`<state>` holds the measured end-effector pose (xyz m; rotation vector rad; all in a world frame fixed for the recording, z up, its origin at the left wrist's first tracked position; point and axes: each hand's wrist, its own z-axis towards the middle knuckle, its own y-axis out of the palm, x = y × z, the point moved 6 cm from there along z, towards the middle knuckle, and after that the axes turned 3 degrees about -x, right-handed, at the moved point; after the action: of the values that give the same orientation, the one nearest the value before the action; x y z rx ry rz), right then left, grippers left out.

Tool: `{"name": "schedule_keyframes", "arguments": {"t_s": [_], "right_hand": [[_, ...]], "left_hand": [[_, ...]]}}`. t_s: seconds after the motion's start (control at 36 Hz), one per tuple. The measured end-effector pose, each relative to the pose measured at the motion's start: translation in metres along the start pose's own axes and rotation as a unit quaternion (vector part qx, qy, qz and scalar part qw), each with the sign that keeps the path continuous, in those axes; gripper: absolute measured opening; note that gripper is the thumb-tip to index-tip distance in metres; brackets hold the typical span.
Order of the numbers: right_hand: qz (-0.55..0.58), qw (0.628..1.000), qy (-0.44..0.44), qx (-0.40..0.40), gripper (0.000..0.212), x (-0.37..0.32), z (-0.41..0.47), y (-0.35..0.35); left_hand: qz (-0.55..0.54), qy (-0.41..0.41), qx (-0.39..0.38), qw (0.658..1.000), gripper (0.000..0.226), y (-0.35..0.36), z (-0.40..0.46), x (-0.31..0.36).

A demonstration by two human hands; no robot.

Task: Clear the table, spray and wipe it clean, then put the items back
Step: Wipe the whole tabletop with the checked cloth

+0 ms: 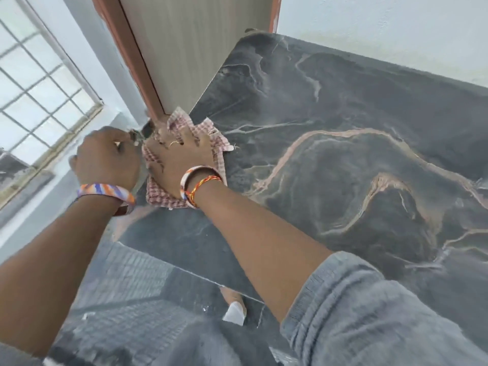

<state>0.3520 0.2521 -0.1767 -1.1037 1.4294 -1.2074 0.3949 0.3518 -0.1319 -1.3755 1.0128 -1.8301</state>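
While my right hand [179, 157] presses the cloth [211, 143] flat on the table [343, 154], fingers spread, my left hand [105, 157] is closed on a blurred object.

One cloth [184, 165] – one table [343, 154] – two bangles [105, 192]

My right hand [182, 157] was flat, palm down, fingers spread, pressed onto the cloth [184, 165], arm stretched out with the grey sleeve [369, 307] bunched at my elbow. My left hand [105, 157] was curled into a loose fist just left of the cloth, blurry, bangle on each wrist.
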Motion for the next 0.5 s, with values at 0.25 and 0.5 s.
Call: {"name": "schedule_keyframes", "arguments": {"t_s": [0.25,0.5], "right_hand": [[0.067,0.973,0.220,0.024,0.052,0.084,-0.110,0.000],[0.098,0.821,0.562,0.034,0.053,0.225,-0.344,0.011]], "left_hand": [[0.051,0.143,-0.059,0.987,0.033,0.007,-0.091,0.019],[0.071,0.275,-0.113,0.952,0.063,0.034,-0.162,0.039]]}}
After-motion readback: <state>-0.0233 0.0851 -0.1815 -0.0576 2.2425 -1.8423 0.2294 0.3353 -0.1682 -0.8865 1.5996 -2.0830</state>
